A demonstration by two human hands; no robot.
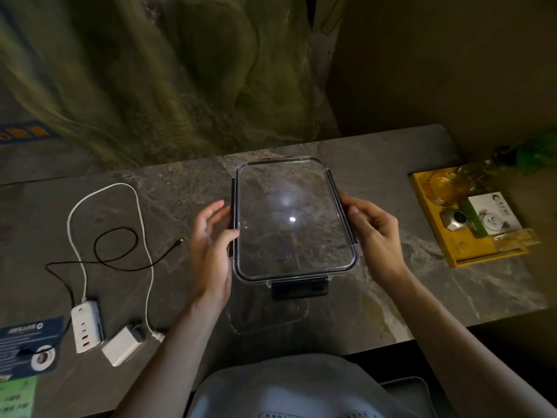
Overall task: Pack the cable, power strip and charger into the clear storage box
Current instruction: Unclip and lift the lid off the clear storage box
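The clear storage box (266,315) stands mid-table, and its clear lid (294,218) with dark latches is at its top. Whether the lid rests on the box or is raised off it, I cannot tell. My left hand (211,245) grips the lid's left edge with the thumb on the rim. On the right side latch, my right hand (375,233) pinches the lid. Far left lies the white power strip (86,327), its white cord (144,236) looped across the table. A thin black cable (120,251) crosses that loop. The white charger (122,346) lies beside the strip.
A yellow tray (452,254) at the right holds glass cups, a card and a metal piece. A blue leaflet (28,345) and a green paper (16,396) lie at the front left. The table is dark marbled stone (391,297); a curtain hangs behind it.
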